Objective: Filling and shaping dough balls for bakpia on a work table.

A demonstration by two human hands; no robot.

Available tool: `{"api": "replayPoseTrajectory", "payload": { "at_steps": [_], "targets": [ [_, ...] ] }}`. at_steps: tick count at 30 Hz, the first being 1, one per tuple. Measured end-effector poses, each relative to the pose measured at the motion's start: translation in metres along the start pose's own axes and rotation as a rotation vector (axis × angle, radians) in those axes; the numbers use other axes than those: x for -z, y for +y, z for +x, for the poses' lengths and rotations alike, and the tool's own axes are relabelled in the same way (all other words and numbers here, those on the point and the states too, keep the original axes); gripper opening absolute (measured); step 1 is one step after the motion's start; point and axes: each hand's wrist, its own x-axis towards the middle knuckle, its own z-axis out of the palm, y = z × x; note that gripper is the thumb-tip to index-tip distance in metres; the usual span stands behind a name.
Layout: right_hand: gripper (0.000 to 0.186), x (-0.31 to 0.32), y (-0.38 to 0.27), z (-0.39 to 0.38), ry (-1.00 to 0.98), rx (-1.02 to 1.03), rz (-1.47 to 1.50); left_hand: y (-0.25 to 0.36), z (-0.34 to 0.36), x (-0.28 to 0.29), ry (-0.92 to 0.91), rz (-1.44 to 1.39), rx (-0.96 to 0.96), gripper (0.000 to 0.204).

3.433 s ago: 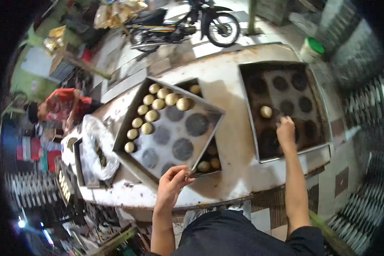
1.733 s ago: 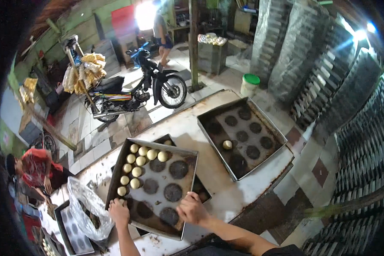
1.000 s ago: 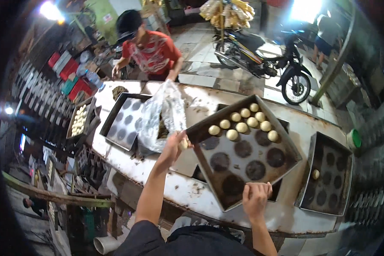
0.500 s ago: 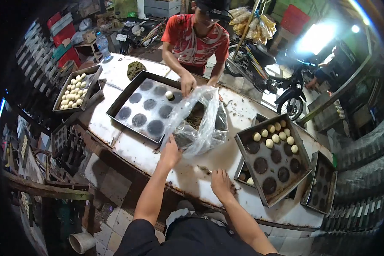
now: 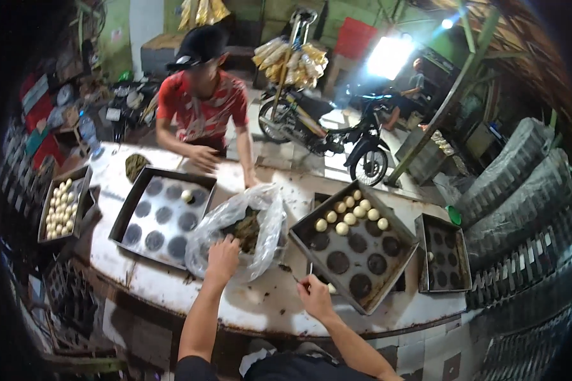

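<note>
A clear plastic bag (image 5: 203, 236) lies spread open around a dark brown, crumbly mass (image 5: 245, 232) in the middle of the table. My left hand (image 5: 224, 259) is closed on the bag's near side, its fingertips beside the brown mass. To the right, my right hand (image 5: 316, 297) pinches a small thin tool (image 5: 293, 275) with a metal-looking end, low over the table. Just beyond that hand, a tilted metal tray (image 5: 388, 289) with dark round spots carries several pale dough balls (image 5: 342, 228). At the bag's far edge is a co-worker's hand (image 5: 251, 180).
A spotted tray (image 5: 117, 236) with one dough ball stands left of the bag. Farther left are a tray of dough balls (image 5: 60, 209) and a greenish-brown lump (image 5: 135, 166). Another tray (image 5: 443, 289) stands far right. A motorcycle (image 5: 327, 130) is parked behind the table.
The bag's raised plastic has come down and its mouth lies wider around the brown mass. My left hand has shifted toward the mass. The co-worker's other hand has left the bag. My view has tilted up.
</note>
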Motion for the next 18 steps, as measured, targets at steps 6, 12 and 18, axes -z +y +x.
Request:
{"api": "replayPoseTrajectory", "payload": {
  "at_steps": [6, 12, 18],
  "targets": [
    [0.02, 0.071, 0.045, -0.048, -0.12, -0.184, 0.26, 0.019, -0.042, -0.025, 0.1, -0.025, 0.094, 0.013],
    [0.022, 0.099, 0.078, -0.04, -0.343, -0.354, 0.506, 0.029, -0.05, -0.015, 0.107, 0.032, 0.203, 0.012],
    [0.023, 0.083, 0.054, 0.014, -0.502, -0.085, 0.455, 0.035, -0.075, -0.007, 0.075, 0.039, 0.215, 0.008]
  ]
}}
